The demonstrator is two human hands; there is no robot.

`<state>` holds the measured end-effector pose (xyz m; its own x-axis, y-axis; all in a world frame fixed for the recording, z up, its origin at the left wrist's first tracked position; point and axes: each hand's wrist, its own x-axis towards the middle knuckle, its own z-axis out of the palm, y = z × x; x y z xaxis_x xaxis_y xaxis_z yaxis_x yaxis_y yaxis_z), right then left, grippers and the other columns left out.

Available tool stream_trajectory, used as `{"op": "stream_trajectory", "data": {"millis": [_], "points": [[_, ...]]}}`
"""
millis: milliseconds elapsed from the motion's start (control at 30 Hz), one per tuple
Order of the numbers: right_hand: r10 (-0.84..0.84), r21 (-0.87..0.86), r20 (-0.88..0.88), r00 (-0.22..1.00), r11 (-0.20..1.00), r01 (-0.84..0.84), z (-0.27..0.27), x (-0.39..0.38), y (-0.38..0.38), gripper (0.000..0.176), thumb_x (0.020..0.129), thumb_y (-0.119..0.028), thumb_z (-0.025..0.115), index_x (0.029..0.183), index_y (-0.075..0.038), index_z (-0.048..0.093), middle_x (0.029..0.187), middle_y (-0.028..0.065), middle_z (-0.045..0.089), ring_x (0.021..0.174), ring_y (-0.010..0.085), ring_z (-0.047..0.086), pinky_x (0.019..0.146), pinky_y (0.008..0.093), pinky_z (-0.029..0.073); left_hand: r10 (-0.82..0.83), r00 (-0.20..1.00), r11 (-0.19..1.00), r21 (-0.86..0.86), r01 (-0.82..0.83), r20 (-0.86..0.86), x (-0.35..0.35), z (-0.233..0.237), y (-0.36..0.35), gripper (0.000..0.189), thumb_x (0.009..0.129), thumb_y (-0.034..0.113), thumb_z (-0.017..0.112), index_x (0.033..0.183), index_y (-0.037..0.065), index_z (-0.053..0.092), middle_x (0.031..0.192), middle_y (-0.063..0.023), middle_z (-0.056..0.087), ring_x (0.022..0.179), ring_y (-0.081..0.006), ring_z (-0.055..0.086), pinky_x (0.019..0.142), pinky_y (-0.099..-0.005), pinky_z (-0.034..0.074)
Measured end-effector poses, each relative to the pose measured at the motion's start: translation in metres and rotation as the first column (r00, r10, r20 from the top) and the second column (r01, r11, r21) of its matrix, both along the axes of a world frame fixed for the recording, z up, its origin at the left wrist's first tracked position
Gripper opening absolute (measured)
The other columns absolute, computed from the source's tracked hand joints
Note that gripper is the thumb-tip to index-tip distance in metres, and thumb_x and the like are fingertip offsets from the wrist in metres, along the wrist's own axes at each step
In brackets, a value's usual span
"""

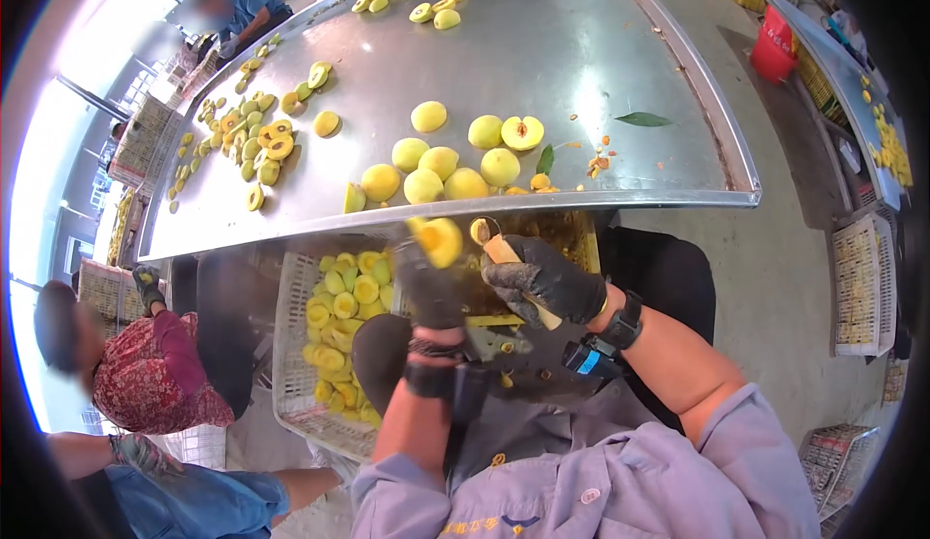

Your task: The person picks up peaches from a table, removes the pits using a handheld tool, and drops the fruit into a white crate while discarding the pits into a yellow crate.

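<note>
My left hand (428,282), in a dark glove and blurred by motion, holds a yellow halved fruit (441,241) just below the table's front edge. My right hand (547,277), also gloved, is closed round a wooden-handled tool (523,282); at the tool's tip is a small brownish piece (483,231), perhaps a pit. The two hands are apart. Below and left of my left hand, a white crate (295,345) holds many fruit halves (339,331). Several yellow fruits (423,185) lie on the metal table (542,64) near its front edge, with a cut half (522,133) beside them.
More fruit halves (257,137) lie on the table's left side. A green leaf (643,120) and scraps lie at the right. A person in a red patterned top (160,369) sits at the left, another person (257,11) farther back. A red bucket (775,45) stands at the right.
</note>
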<state>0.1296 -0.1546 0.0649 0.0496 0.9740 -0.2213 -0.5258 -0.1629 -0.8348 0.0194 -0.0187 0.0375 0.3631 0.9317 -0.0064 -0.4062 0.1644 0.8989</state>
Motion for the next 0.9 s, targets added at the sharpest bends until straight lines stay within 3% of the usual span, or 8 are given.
{"op": "stream_trajectory", "data": {"millis": [33,100,200,233,300,500,667,900], "points": [[-0.004,0.077,0.296,0.955,0.997,-0.019,-0.007,0.003,0.001,0.023,0.085,-0.018,0.059,0.101,-0.002,0.054,0.076,0.0063,0.059,0.064,0.0142,0.056,0.058,0.0288,0.045,0.190,0.954,0.880,0.470,-0.060,-0.233,-0.010,0.000,0.014,0.053,0.089,0.019,0.059,0.131,-0.002,0.036,0.110,-0.0140,0.055,0.098,-0.0233,0.057,0.080,-0.0309,0.050],[-0.086,0.188,0.774,0.627,0.977,-0.098,-0.033,0.005,0.002,0.022,0.085,-0.021,0.058,0.095,-0.002,0.054,0.075,0.0119,0.060,0.066,0.0248,0.060,0.063,0.0371,0.048,0.233,0.935,0.817,0.575,-0.039,-0.268,-0.060,-0.015,0.073,0.056,0.088,0.017,0.059,0.133,0.000,0.031,0.110,-0.0116,0.055,0.096,-0.0219,0.058,0.080,-0.0299,0.051],[0.383,-0.383,0.918,0.108,0.924,-0.020,-0.056,-0.003,-0.004,0.027,0.085,-0.023,0.053,0.104,-0.005,0.059,0.095,0.0188,0.064,0.089,0.0368,0.060,0.077,0.0427,0.047,0.451,0.748,0.759,0.650,-0.035,-0.486,-0.115,-0.017,0.108,0.053,0.090,0.019,0.054,0.136,0.007,0.030,0.115,-0.0125,0.054,0.102,-0.0251,0.055,0.081,-0.0333,0.052],[0.404,-0.399,0.909,0.099,0.914,-0.070,-0.049,-0.003,-0.002,0.025,0.085,-0.022,0.053,0.102,-0.006,0.061,0.096,0.0180,0.064,0.089,0.0357,0.061,0.077,0.0426,0.047,0.512,0.697,0.732,0.680,-0.047,-0.502,-0.129,-0.017,0.115,0.050,0.092,0.022,0.051,0.136,0.010,0.032,0.117,-0.0133,0.053,0.105,-0.0266,0.054,0.081,-0.0349,0.052],[0.448,-0.429,0.890,0.085,0.886,-0.175,-0.035,-0.004,0.000,0.023,0.084,-0.020,0.052,0.098,-0.007,0.064,0.097,0.0165,0.064,0.090,0.0334,0.062,0.077,0.0423,0.048,0.200,0.980,0.910,-0.371,-0.183,0.007,-0.139,0.013,0.131,0.041,0.094,0.026,0.043,0.133,0.012,0.042,0.121,-0.0119,0.051,0.109,-0.0267,0.051,0.085,-0.0379,0.049],[0.389,-0.382,0.921,0.010,0.909,-0.170,-0.030,-0.013,-0.009,0.020,0.078,-0.014,0.053,0.093,-0.008,0.065,0.093,0.0143,0.065,0.086,0.0314,0.063,0.073,0.0425,0.050,0.262,0.936,0.751,0.658,-0.044,-0.237,-0.069,0.039,0.100,0.039,0.094,0.019,0.046,0.127,-0.001,0.044,0.119,-0.0100,0.051,0.106,-0.0189,0.054,0.086,-0.0277,0.049],[0.352,-0.341,0.934,0.066,0.930,-0.137,-0.024,0.001,-0.015,0.018,0.076,-0.016,0.055,0.090,-0.008,0.064,0.090,0.0145,0.065,0.086,0.0321,0.063,0.074,0.0427,0.049,-0.289,0.786,0.625,0.514,0.587,-0.546,0.057,0.039,0.064,0.036,0.089,0.018,0.057,0.118,-0.003,0.051,0.108,-0.0087,0.060,0.097,-0.0135,0.057,0.085,-0.0262,0.046],[0.278,-0.274,0.947,0.161,0.960,-0.048,-0.013,0.027,-0.037,0.023,0.075,-0.017,0.059,0.095,-0.007,0.061,0.089,0.0164,0.064,0.086,0.0336,0.062,0.074,0.0434,0.049,0.398,0.117,0.391,0.284,0.875,-0.910,0.146,0.039,0.028,0.046,0.072,0.038,0.068,0.099,0.002,0.060,0.102,-0.0199,0.061,0.098,-0.0343,0.058,0.083,-0.0416,0.045]]}}
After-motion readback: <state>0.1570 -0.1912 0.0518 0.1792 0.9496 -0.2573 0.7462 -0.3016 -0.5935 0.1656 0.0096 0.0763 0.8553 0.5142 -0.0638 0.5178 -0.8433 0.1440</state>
